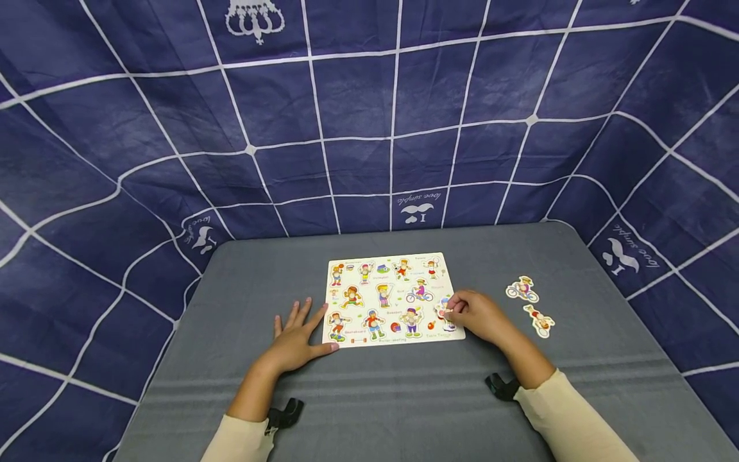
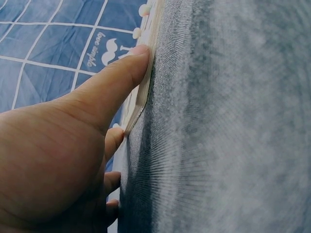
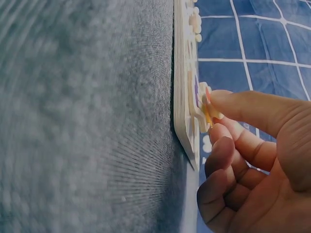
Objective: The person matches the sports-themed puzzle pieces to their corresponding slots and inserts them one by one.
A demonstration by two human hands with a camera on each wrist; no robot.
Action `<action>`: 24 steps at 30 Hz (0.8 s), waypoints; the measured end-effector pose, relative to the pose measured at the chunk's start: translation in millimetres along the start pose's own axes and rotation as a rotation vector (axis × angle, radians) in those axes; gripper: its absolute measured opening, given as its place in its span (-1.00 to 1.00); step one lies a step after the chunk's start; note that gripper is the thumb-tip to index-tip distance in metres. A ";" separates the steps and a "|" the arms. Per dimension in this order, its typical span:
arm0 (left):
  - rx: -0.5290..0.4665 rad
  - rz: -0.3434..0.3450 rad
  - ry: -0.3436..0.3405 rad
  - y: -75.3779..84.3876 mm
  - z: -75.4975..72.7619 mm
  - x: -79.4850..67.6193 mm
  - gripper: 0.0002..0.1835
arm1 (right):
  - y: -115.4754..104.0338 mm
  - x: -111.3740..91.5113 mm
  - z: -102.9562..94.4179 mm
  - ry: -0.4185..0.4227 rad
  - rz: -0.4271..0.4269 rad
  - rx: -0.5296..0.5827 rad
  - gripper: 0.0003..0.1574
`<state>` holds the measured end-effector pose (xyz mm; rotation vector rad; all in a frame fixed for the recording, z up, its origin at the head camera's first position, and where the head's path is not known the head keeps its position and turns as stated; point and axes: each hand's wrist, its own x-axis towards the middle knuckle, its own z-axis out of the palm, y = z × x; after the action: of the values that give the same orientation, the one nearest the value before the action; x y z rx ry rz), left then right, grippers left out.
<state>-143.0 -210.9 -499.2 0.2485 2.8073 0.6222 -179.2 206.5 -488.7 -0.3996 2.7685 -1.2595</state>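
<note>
A pale wooden puzzle board [image 1: 398, 299] printed with children playing sports lies on the grey table, most of its figures carrying a small knob. At its right end my right hand [image 1: 476, 314] pinches a figure-shaped puzzle piece [image 3: 205, 109] between thumb and fingertips, over the lower right corner. The right wrist view has the piece at the board's face; whether it is seated cannot be told. Spread fingers of my left hand [image 1: 294, 340] rest at the board's left edge, the thumb [image 2: 129, 65] touching the lower left corner.
To the right of the board lie two loose pieces, a cyclist piece [image 1: 522, 289] and below it another figure piece [image 1: 540, 321]. Dark blue cloth [image 1: 358, 160] with white lines hangs behind and beside the grey table [image 1: 381, 398].
</note>
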 end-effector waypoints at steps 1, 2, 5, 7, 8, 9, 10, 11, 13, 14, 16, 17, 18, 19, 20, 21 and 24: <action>-0.002 0.002 0.001 0.1 -0.2 -0.1 0.08 | 0.3 0.2 0.2 -0.004 0.003 0.000 -0.86; -0.001 0.001 0.000 0.2 -0.4 -0.1 0.08 | 0.8 0.4 0.3 -0.007 0.004 0.004 -0.86; -0.006 -0.002 0.000 1.4 -1.7 -0.5 0.07 | 2.6 1.3 1.3 -0.015 0.028 0.006 -0.88; -0.009 -0.002 0.000 2.2 -2.6 -0.6 0.07 | 4.3 1.9 2.3 -0.031 0.030 0.008 -0.89; -0.010 -0.002 0.000 2.7 -3.0 -0.8 0.07 | 5.5 2.3 2.9 -0.038 0.032 0.009 -0.89; -0.010 -0.001 0.000 3.1 -3.3 -0.9 0.07 | 6.0 2.6 3.6 -0.043 0.034 0.011 -0.89; -0.010 0.000 0.000 3.2 -3.5 -0.8 0.07 | 6.8 3.0 4.1 -0.048 0.035 0.013 -0.89; -0.008 0.000 0.001 3.1 -3.4 -0.7 0.07 | 7.7 3.2 4.8 -0.051 0.034 0.015 -0.89; -0.007 0.001 0.001 3.0 -3.4 -0.6 0.07 | 8.9 3.4 5.3 -0.054 0.030 0.020 -0.89; -0.005 0.000 0.000 3.0 -3.5 -0.5 0.07 | 9.6 3.6 5.6 -0.053 0.030 0.023 -0.88; -0.005 0.001 0.000 2.8 -3.5 -0.2 0.07 | 10.4 3.9 6.0 -0.052 0.032 0.025 -0.88; -0.003 0.001 0.000 2.7 -3.5 -0.2 0.07 | 11.0 3.9 6.2 -0.052 0.032 0.026 -0.88; -0.003 0.000 -0.002 2.8 -3.5 -0.2 0.07 | 11.4 3.9 6.2 -0.053 0.034 0.026 -0.88; -0.001 -0.001 -0.004 2.9 -3.4 -0.3 0.07 | 11.8 4.1 6.3 -0.054 0.035 0.027 -0.87; -0.001 0.000 -0.003 2.6 -3.2 -0.3 0.07 | 12.0 4.1 6.4 -0.056 0.037 0.028 -0.87; 0.000 0.000 -0.004 2.3 -3.0 -0.2 0.07 | 12.1 4.2 6.5 -0.058 0.039 0.029 -0.87; 0.004 -0.001 -0.005 1.6 -1.9 -0.2 0.08 | 12.2 4.6 6.5 -0.062 0.046 0.028 -0.88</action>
<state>-143.2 -210.2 -496.7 0.2490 2.8036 0.6154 -185.0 208.3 -502.0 -0.3639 2.6896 -1.2515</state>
